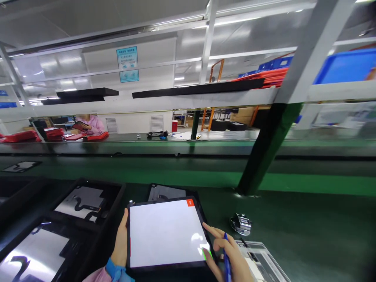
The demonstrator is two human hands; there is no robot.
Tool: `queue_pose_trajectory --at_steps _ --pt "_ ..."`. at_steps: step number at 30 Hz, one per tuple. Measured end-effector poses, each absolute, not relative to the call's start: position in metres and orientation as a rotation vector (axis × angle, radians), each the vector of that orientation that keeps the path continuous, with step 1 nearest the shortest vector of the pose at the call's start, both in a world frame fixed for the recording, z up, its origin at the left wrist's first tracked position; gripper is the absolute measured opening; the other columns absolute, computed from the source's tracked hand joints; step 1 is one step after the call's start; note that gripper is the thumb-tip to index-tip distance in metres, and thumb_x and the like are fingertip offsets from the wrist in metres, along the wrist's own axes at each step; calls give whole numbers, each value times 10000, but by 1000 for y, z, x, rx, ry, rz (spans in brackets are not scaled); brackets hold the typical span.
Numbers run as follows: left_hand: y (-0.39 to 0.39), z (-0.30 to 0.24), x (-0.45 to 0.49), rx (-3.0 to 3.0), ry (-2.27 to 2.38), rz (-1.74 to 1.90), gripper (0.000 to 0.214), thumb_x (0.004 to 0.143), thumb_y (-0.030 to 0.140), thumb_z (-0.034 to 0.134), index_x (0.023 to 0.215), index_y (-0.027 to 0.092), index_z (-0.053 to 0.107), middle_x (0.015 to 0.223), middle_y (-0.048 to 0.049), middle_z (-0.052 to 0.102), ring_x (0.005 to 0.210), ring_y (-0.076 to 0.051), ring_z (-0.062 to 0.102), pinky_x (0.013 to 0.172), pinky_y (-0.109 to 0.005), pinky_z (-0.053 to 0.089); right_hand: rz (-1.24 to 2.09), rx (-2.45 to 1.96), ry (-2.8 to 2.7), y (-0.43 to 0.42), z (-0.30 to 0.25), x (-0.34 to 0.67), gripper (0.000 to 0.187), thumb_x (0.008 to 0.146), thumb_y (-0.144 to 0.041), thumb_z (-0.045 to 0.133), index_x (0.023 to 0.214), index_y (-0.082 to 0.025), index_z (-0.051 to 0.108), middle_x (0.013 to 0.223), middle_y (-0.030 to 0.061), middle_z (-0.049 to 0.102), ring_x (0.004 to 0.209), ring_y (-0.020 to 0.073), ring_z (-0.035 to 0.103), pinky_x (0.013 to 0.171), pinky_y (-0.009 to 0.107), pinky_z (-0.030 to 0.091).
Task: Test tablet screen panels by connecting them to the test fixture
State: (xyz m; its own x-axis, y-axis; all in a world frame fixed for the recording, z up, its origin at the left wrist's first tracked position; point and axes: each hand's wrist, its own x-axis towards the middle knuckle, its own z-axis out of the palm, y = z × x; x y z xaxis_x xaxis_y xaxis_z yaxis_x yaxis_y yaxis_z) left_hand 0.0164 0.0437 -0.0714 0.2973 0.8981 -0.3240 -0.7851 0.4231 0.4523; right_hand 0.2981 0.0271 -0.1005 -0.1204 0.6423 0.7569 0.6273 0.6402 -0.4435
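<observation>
While the left hand (120, 239) holds the tablet (166, 233) by its left edge, fingers mostly hidden behind it so I can't tell how far they're curled, the right hand (232, 250) is half open, with a blue pen (226, 258) tucked between its fingers. Its index finger's at the right edge, thumb by the green patch low on the lit white screen. Tablet's up front, over the dark surface (317, 227), near a shiny metal thing (241, 224) and some trayed panels (80, 201) off left.
</observation>
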Motion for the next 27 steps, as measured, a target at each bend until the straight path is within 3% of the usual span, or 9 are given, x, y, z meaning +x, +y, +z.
queue_pose_trajectory --at_steps 5,9,13,16,20,27 --pt "44 -71 16 225 662 1126 652 846 584 580 1266 86 590 1076 -173 729 1037 -397 660 896 -503 505 232 -1182 -1444 25 -115 326 273 903 -381 553 774 -264 343 1111 146 705 950 281 683 745 386 555" --pt "47 -71 15 227 703 1159 653 871 567 555 1321 95 544 1104 -171 720 1026 -381 669 913 -501 505 222 -1339 -1475 38 -132 370 293 861 -469 566 730 -253 417 976 107 747 765 241 713 659 317 564" --pt "50 -71 16 263 651 1198 606 960 507 397 1389 84 461 1172 -180 689 1075 -353 653 935 -524 498 132 -1341 -1691 49 -151 399 181 842 -408 561 775 -242 536 843 70 724 736 221 715 612 279 564" --pt "50 -72 16 308 637 1204 590 968 481 387 1410 93 431 1210 -172 671 1107 -343 637 939 -535 500 92 -1343 -1744 50 -159 402 128 867 -347 542 864 -229 589 760 41 673 722 214 710 622 284 568" --pt "49 -71 17 288 719 1213 549 943 460 474 1376 123 488 1203 -154 679 1116 -342 632 933 -528 511 15 -1353 -1707 49 -159 400 192 882 -355 523 992 -214 592 692 10 622 576 185 670 539 270 548" --pt "47 -74 21 326 673 1239 514 891 480 567 1235 103 620 1140 -166 706 1144 -376 607 964 -549 476 -75 -1343 -1761 51 -163 405 122 861 -358 533 791 -267 572 696 28 665 657 226 672 562 309 571"
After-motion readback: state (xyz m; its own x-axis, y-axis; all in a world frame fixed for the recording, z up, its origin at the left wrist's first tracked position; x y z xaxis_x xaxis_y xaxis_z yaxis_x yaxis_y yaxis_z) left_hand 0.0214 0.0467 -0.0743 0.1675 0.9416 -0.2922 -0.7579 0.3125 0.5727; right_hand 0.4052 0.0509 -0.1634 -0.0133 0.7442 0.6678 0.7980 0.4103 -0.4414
